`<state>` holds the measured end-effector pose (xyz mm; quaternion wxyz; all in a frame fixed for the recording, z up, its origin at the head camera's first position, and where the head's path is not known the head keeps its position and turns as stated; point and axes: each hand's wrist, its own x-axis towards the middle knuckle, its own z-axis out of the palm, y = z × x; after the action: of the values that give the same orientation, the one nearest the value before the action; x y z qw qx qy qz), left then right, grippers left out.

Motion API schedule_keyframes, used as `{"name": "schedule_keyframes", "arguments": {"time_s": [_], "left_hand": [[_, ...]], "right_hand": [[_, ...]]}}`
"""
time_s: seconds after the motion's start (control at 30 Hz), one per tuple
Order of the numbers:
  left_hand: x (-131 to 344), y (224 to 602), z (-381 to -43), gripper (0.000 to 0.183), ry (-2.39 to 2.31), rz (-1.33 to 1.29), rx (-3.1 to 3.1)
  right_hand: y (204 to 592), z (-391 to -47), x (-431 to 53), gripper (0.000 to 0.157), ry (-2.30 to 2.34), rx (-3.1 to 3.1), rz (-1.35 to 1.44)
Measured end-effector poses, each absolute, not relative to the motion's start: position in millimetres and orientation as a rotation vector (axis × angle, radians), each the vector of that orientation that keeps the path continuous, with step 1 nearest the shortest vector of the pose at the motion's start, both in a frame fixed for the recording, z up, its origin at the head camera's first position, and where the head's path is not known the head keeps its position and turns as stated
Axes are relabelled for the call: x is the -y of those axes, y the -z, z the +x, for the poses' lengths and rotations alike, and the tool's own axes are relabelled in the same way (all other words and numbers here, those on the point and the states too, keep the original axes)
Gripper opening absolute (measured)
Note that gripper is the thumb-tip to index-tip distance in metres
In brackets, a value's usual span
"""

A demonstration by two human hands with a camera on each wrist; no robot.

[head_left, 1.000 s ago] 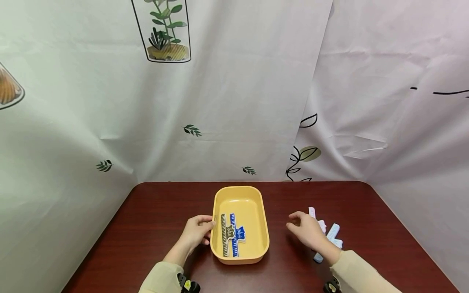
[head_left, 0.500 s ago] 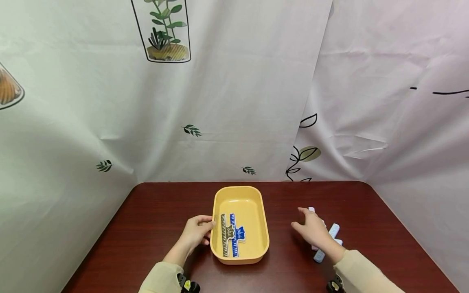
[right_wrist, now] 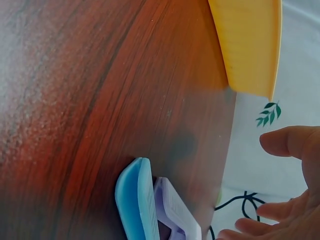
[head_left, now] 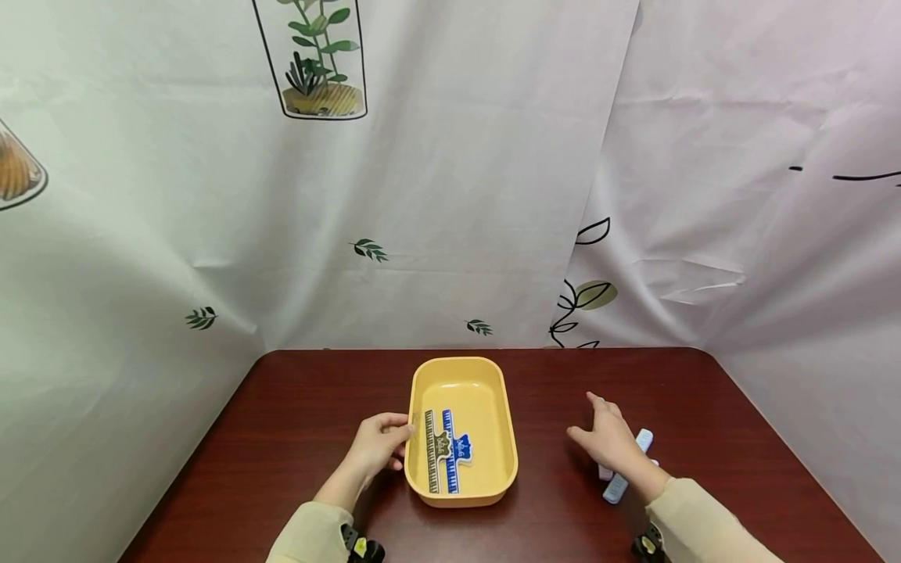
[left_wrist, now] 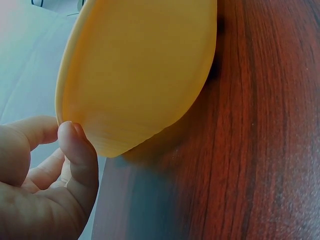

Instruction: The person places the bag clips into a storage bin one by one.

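Near the middle of the tabletop, the left hand pinches the rim of a smooth yellow tray, whose long axis runs from near edge to far edge. Toward the right edge, the right hand holds its fingers spread near a lilac clip, mostly hiding it; a pale-blue clip slants toward the far right corner. Inside the tray, a brown clip and a blue clip lie lengthwise. Wrinkled leaf-printed cloth hangs behind.
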<state>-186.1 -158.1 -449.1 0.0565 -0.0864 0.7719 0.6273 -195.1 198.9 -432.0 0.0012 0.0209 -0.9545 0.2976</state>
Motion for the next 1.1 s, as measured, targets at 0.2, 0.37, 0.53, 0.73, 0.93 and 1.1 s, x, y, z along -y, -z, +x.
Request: {"name": "schedule_keyframes", "arguments": {"time_s": [0.2,0.37,0.53,0.73,0.93,1.1], "left_hand": [[158,447,-186,0.035,-1.9,-0.267,-2.341],[158,449,-187,0.035,-1.892,-0.265,-2.347],[158,451,-188,0.036,-1.894,-0.269,-2.35],[158,450,-187,0.035,-1.897,-0.269,-2.348],[158,450,-186,0.035,-1.903,-0.258,-2.342],[158,449,-186,0.035,-1.894,-0.262,-2.341]], "right_hand": [[432,-196,-202,0.083,-0.955,3.022,0.03],[433,-197,-205,0.083,-0.969,3.035,0.002],[434,-198,-209,0.08,-0.961,3.034,-0.014],[434,-201,-212,0.077,-0.933,3.036,-0.047],[432,-202,-213,0.073,-0.913,3.044,-0.072],[432,-203,-216,0.072,-0.893,3.03,-0.085]]}}
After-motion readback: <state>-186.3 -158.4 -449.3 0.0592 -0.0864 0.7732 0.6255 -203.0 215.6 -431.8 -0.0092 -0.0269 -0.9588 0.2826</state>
